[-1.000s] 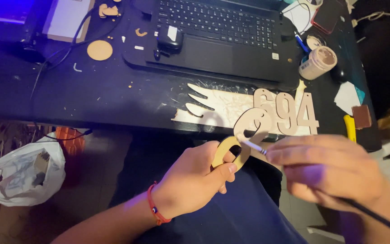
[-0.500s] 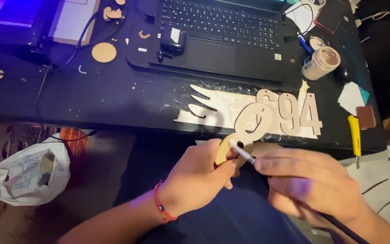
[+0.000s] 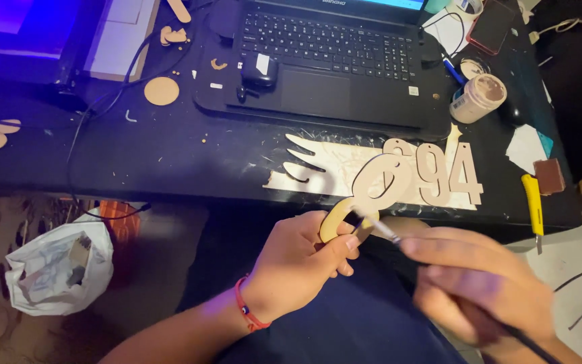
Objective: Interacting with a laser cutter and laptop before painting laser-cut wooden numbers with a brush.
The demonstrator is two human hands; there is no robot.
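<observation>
My left hand [image 3: 301, 259] pinches a small curved wooden cutout [image 3: 337, 220], pale and ring-like, just below the table edge. My right hand [image 3: 479, 286], blurred with motion, grips a thin paintbrush [image 3: 380, 229] whose tip touches the cutout. The brush's dark handle runs off past the lower right corner. A red cord bracelet [image 3: 245, 309] sits on my left wrist. On the dark table above lie a flat wooden wing shape with cut-out numerals [image 3: 399, 176].
A black laptop [image 3: 325, 61] stands at the back. A small jar [image 3: 477, 98] lies on its side at right, with a yellow-handled knife [image 3: 532, 202] near the edge. A round wooden disc [image 3: 162, 91] and cables lie left. A white plastic bag [image 3: 58, 269] sits on the floor.
My right hand has shifted down and to the right, drawing the brush along the cutout. My left hand keeps the piece almost still. The view has tilted slightly.
</observation>
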